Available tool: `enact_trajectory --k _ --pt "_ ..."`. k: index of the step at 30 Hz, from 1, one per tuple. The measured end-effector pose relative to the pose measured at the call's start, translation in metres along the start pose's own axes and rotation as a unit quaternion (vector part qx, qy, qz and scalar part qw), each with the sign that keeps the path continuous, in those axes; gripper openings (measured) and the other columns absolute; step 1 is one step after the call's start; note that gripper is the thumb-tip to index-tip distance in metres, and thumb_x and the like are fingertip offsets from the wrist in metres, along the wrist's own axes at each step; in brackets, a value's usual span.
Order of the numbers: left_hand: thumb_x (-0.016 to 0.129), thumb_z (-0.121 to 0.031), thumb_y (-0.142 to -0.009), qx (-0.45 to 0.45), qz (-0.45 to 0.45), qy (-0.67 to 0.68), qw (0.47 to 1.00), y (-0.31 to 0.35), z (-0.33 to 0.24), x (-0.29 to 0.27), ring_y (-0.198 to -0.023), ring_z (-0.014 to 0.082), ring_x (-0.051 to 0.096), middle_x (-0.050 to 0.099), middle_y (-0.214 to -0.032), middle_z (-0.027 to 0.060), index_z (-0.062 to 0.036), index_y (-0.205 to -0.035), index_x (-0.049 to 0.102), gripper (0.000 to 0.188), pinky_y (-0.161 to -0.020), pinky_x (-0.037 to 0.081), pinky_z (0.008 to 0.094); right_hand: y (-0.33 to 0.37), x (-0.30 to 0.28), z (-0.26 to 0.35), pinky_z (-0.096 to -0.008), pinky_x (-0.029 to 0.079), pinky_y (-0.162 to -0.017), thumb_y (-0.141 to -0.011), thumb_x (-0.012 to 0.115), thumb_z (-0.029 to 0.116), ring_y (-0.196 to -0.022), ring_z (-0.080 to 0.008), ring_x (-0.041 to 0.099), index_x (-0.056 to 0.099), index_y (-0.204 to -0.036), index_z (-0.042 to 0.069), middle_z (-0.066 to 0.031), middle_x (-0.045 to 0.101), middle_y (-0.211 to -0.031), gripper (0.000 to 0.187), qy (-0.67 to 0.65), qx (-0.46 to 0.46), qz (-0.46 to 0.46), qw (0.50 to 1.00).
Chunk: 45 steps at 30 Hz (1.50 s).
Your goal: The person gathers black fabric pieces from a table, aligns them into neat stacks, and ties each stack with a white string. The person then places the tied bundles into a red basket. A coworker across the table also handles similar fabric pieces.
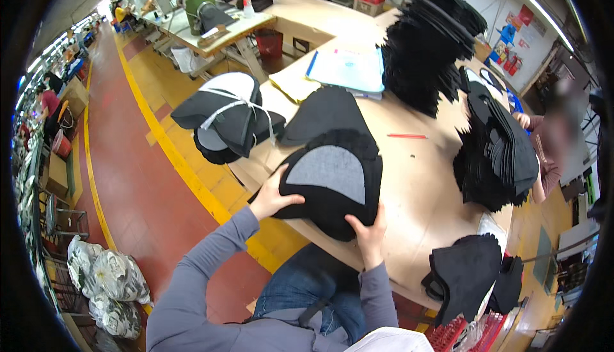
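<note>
Left hand (274, 197) and right hand (370, 229) half-curled, gripping a curvy black fabric stack (326, 208). Grey half-moon patch (329, 175) domes away, long axis roughly left-to-right.

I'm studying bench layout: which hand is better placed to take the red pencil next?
Probably the right hand: it's nearer the red pencil, while the left hand sits across the black pieces. Both currently hold the pieces, though.

bright | lit ceiling tubes (545, 16) | far aisle end (103, 9) washed out | edges bowed | corners black
</note>
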<state>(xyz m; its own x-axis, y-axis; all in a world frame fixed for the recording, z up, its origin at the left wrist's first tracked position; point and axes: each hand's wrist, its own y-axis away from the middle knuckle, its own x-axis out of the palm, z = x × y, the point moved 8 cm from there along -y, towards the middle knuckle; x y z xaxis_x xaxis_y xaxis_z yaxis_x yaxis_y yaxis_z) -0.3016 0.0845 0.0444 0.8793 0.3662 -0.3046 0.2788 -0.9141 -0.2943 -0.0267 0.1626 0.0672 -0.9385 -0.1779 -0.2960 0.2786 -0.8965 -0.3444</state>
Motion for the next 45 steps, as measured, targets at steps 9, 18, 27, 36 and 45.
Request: enact_trajectory --k 9,18,27,36,45 --pt "0.091 -0.021 -0.063 0.117 0.096 -0.146 0.978 -0.017 -0.073 -0.009 -0.143 0.0349 0.031 0.043 -0.145 0.0138 -0.0082 -0.144 0.036 0.099 -0.12 0.012 0.0518 -0.004 -0.005 0.022 -0.038 0.046 -0.097 -0.071 0.085 0.007 -0.115 -0.0293 0.058 0.032 -0.137 0.001 -0.0193 0.058 -0.125 0.085 0.019 0.029 0.108 0.994" --pt "0.087 -0.023 -0.068 0.139 0.049 -0.19 0.971 -0.011 -0.052 0.005 -0.091 0.0343 0.064 0.065 -0.096 0.0161 -0.0033 -0.116 0.058 0.059 -0.079 0.05 0.0392 -0.001 -0.018 0.018 -0.037 0.05 -0.091 -0.063 0.089 0.011 -0.102 -0.027 0.064 0.049 -0.124 0.0 -0.0133 0.066 -0.109 0.074 0.016 -0.101 -0.056 0.993" --pt "0.079 -0.036 -0.08 -0.231 0.091 -0.066 0.966 0.006 -0.008 -0.059 -0.108 0.0233 0.06 0.063 -0.117 0.0167 0.0021 -0.131 0.054 0.068 -0.096 0.046 0.033 -0.024 0.041 0.02 -0.0374 0.038 -0.105 -0.089 0.069 0.035 -0.126 -0.0316 0.049 0.046 -0.136 -0.005 -0.0255 0.05 -0.135 0.066 0.106 0.138 0.115 0.978" --pt "0.066 -0.037 -0.093 -0.397 0.144 0.208 0.882 0.029 0.006 -0.029 -0.112 0.02 0.061 0.061 -0.127 0.0124 0.0009 -0.135 0.05 0.059 -0.098 0.047 0.0302 0.03 0.031 -0.026 -0.0401 0.047 -0.096 -0.089 0.063 0.053 -0.113 -0.0349 0.06 0.046 -0.135 -0.011 -0.0265 0.061 -0.12 0.081 0.085 0.26 0.092 0.957" --pt "0.069 -0.024 -0.09 -0.527 0.158 0.323 0.77 0.152 -0.027 0.017 -0.112 0.0211 0.061 0.062 -0.125 0.0109 -0.0005 -0.132 0.055 0.05 -0.097 0.049 0.0328 0.14 -0.004 -0.009 -0.0331 0.046 -0.098 -0.065 0.088 0.037 -0.113 -0.0263 0.062 0.053 -0.131 -0.003 -0.0195 0.065 -0.119 0.085 -0.065 0.367 0.233 0.898"
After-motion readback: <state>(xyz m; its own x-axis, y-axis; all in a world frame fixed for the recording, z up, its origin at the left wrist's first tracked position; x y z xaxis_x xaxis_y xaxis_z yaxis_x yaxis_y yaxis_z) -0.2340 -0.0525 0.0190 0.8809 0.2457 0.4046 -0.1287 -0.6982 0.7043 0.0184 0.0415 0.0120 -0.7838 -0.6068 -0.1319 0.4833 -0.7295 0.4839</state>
